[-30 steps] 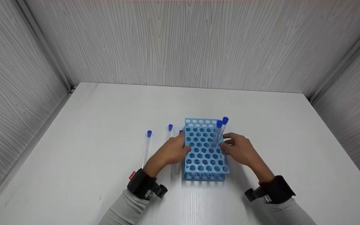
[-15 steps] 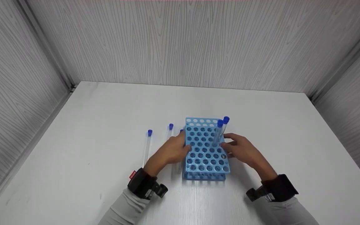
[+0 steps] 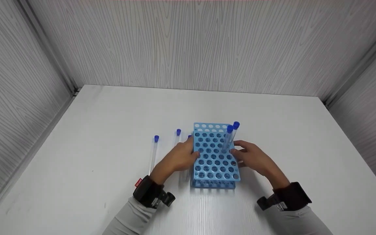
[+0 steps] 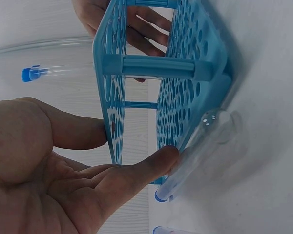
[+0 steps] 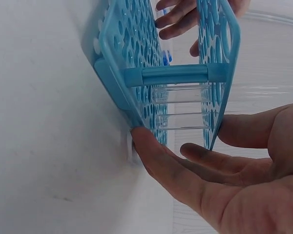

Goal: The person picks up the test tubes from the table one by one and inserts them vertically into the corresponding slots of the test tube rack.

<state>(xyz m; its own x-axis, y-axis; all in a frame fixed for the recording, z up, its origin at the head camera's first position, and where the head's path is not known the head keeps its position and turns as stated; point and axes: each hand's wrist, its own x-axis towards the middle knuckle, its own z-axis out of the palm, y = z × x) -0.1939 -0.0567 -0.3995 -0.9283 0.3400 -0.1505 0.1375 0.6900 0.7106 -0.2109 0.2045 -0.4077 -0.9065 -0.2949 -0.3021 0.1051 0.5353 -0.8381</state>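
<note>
A light blue test tube rack (image 3: 214, 163) stands on the table between both hands. Two clear test tubes with blue caps, a nearer one (image 3: 226, 140) and a farther one (image 3: 235, 130), stand slightly tilted in its right-hand part. My left hand (image 3: 182, 156) grips the rack's left side, thumb at the top plate and a finger down by the lower plate (image 4: 193, 92). My right hand (image 3: 252, 156) holds the opposite side, thumb against the top plate's edge and a fingertip at the lower plate (image 5: 132, 63). In the head view the rack hides parts of both hands' fingers.
Left of the rack, capped test tubes lie on the white table (image 3: 109, 130): a far-left one (image 3: 153, 155), a middle one (image 3: 177, 138), and one close beside the rack (image 4: 195, 153), partly behind my left hand. Wood-grain panels (image 3: 188, 45) enclose the back and sides.
My right hand and wrist have shifted slightly to the right along the rack's side. The left hand, rack and tubes look almost unmoved; the head view has shifted a little.
</note>
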